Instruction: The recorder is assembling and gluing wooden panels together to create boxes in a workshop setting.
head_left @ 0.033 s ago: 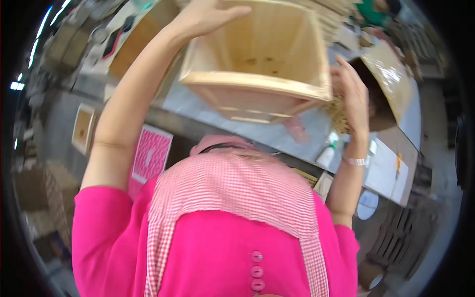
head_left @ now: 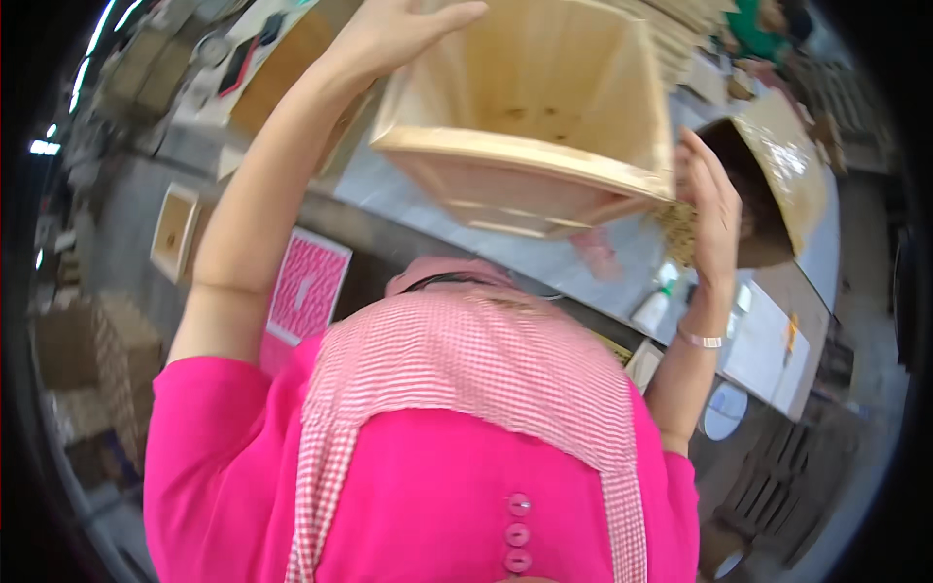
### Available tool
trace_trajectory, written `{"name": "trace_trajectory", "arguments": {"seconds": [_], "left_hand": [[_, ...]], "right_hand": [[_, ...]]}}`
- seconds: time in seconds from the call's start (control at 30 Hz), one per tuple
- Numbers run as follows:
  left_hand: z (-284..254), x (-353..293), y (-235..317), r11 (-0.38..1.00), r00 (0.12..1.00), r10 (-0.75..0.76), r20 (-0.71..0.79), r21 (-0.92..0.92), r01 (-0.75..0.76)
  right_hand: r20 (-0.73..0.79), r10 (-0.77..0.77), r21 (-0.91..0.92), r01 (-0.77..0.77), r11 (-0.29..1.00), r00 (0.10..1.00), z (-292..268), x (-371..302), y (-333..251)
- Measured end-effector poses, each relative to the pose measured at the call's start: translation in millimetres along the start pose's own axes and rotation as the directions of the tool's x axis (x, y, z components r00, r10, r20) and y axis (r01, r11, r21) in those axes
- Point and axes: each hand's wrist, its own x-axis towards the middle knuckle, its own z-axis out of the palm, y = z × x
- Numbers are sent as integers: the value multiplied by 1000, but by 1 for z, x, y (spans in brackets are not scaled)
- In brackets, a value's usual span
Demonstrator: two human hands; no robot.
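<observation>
I hold a pale wooden box [head_left: 544,107] up in front of me, and its open side shows the bare inside. My left hand [head_left: 389,34] grips its upper left edge, arm raised. My right hand [head_left: 709,209] presses flat against the box's lower right corner; a thin bracelet sits on that wrist. Below the box I see my pink shirt and checked apron [head_left: 466,389].
A grey workbench [head_left: 583,262] runs under the box, with a white bottle [head_left: 653,309] on it. A brown open carton [head_left: 777,185] stands at the right. A pink patterned panel [head_left: 309,287] and a small wooden box [head_left: 175,231] lie at the left. A person in green [head_left: 768,29] is far off.
</observation>
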Motion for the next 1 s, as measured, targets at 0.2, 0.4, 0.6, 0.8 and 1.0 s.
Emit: {"name": "trace_trajectory", "arguments": {"seconds": [0.2,0.4,0.6,0.8,1.0], "left_hand": [[1,-93,31,513,644,-758,102,-516,686],[-2,-114,46,435,675,-721,156,-658,615],[1,-100,32,296,639,-738,216,-748,594],[-13,-95,7,257,610,-716,340,-684,683],[-4,-25,-35,243,388,-780,491,-334,911]], "right_hand": [[63,-10,34,8,999,998,7,-12,15],[113,2,9,-3,1000,994,11,-5,16],[65,120,243,-133,961,991,17,-6,21],[133,103,159,-123,980,986,18,0,20],[104,67,216,-89,972,992,30,-6,15]]}}
